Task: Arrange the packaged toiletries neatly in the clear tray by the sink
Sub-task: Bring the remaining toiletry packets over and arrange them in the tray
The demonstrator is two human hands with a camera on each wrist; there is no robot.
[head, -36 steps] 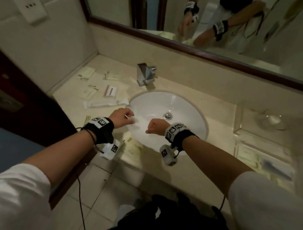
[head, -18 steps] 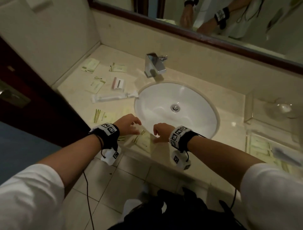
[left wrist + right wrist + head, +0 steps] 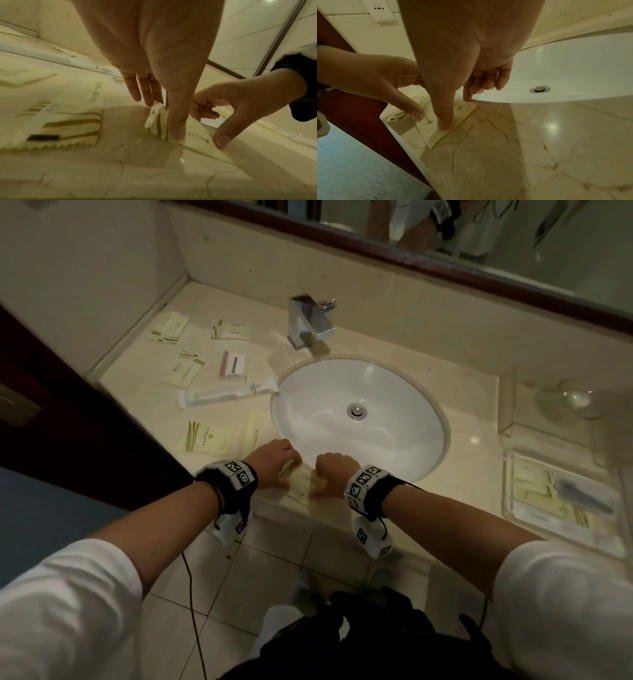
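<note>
Both your hands, left hand [image 3: 274,462] and right hand [image 3: 331,474], pinch the pale-yellow flat paper sachet [image 3: 301,479] at sink's [image 3: 435,419] 7 o'clock, lifting it for the clear tray [image 3: 507,508].

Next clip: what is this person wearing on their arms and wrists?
Both arms are bare from wrist to elbow, with white sleeves pushed up above. The left hand and right hand are bare. Each wrist carries a black strap topped with white blocks printed with black square-pattern markers; a small white camera pod hangs beneath each. A thin black cable trails down from the left wrist.
</note>
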